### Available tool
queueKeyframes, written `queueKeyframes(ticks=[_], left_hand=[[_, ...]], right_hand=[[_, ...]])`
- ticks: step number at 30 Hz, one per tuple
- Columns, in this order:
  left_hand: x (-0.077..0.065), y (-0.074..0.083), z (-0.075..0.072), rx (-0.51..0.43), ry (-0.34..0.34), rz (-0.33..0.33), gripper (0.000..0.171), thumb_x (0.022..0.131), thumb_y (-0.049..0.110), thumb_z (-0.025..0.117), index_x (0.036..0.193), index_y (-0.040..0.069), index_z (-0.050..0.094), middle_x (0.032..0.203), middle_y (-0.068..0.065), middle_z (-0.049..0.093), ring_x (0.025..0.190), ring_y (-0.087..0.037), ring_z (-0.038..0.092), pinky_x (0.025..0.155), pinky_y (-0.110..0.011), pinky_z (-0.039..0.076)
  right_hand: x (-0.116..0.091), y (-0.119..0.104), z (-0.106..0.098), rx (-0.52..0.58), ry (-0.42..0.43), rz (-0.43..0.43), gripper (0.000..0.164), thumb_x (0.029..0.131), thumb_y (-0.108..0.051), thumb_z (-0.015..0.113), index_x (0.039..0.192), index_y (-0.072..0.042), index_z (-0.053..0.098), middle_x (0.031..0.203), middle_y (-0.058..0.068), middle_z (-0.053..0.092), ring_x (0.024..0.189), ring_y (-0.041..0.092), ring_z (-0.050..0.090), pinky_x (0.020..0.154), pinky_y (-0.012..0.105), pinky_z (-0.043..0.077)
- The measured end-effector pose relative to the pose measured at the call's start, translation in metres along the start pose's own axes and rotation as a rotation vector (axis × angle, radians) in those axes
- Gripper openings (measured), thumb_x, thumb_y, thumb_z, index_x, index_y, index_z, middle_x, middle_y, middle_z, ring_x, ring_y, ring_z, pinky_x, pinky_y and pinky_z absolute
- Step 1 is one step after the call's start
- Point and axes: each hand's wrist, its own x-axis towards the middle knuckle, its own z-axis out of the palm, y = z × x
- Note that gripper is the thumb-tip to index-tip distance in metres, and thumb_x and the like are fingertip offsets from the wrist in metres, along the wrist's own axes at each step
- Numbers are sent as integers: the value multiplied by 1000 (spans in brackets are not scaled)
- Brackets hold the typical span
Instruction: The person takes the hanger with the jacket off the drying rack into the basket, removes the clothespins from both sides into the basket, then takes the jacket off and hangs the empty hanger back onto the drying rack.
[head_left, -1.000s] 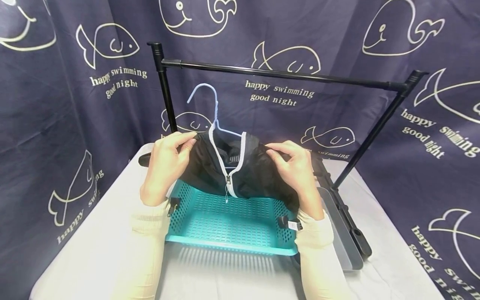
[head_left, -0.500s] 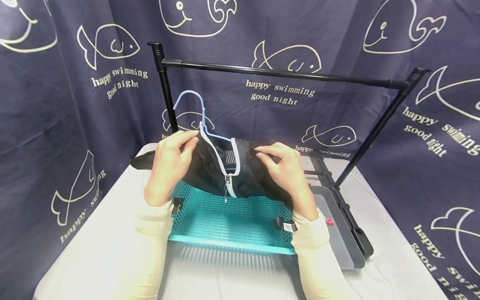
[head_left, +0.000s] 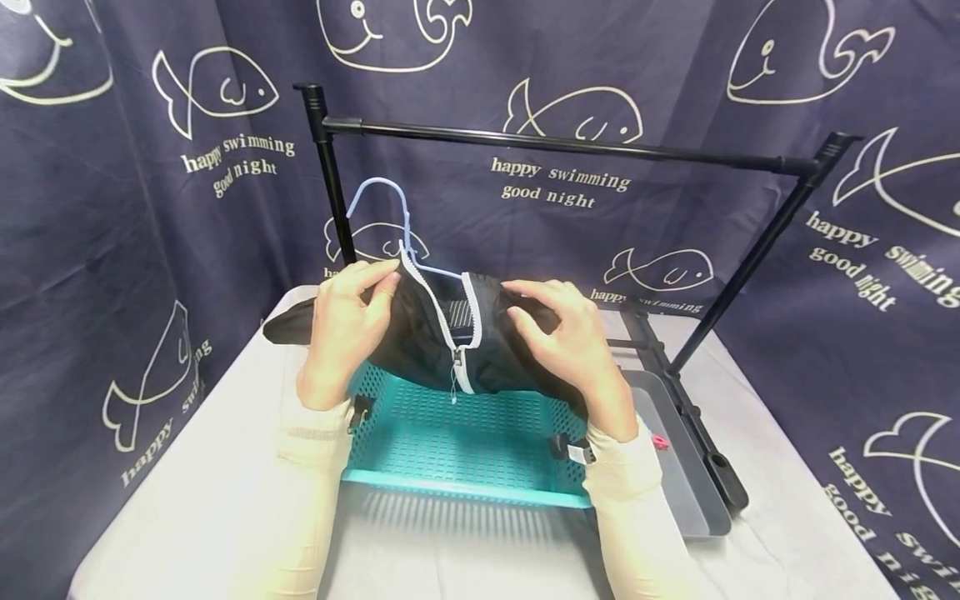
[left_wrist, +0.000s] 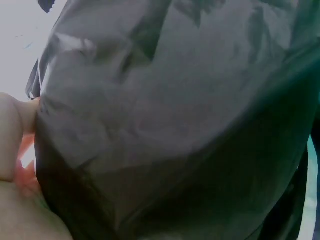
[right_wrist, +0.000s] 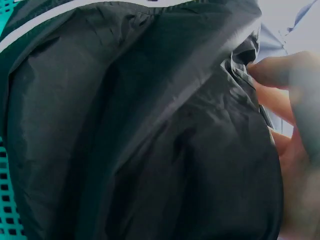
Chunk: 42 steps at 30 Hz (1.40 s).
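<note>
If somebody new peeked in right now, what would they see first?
Probably the black jacket in the middle, white zipper partly open, held by the left grip and right grip over a turquoise basket. Next, the blue hanger hook poking from its neck, then white fish on the dark curtain behind.

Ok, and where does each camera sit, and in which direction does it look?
Head: worn on the head, looking forward and down at the black zip-front jacket; left hand, right hand and cream sleeves show.
Left wrist: on that wrist, facing the jacket closely; part of that hand shows at the left edge.
Right wrist: on that wrist, also facing the jacket; part of that hand shows at the right edge.
Head and right wrist both show the turquoise basket.
</note>
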Motion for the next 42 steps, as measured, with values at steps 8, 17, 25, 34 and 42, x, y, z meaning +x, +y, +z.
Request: queueKeyframes(ticks=[8,17,25,34,42], left_hand=[[-2,8,0,7,-6,-4,21,93,12,74,113,14,81,78,-6,66,56,-16,41,56,-37,35],[-4,12,3,9,-26,-1,21,92,12,74,111,15,82,72,-4,62,54,-15,38,55,-38,36],[-1,4,-2,0,24,4,20,92,11,74,110,12,82,75,-8,66,55,-18,41,55,-36,33],[2,1,-8,-29,55,-5,19,92,9,74,110,10,82,78,-9,70,57,-17,42,56,-28,29],[2,-4,-10,-52,76,-1,20,90,6,75,108,10,82,83,-9,74,63,-20,53,60,-28,34]], right_hand=[[2,-7,2,1,9,-108,42,89,-23,83,130,-24,74,108,2,75,99,23,64,87,38,49],[2,0,6,2,135,-131,14,87,-11,83,101,-12,83,83,3,72,77,21,61,70,31,45],[2,9,1,35,202,-45,7,86,-7,83,93,-8,83,85,5,76,81,20,69,78,22,48],[-1,20,-16,24,228,96,10,87,-9,83,97,-7,83,91,7,78,87,23,73,80,15,47],[-8,29,-38,-71,137,239,12,88,-18,83,99,-13,84,95,3,80,85,17,72,76,15,46]])
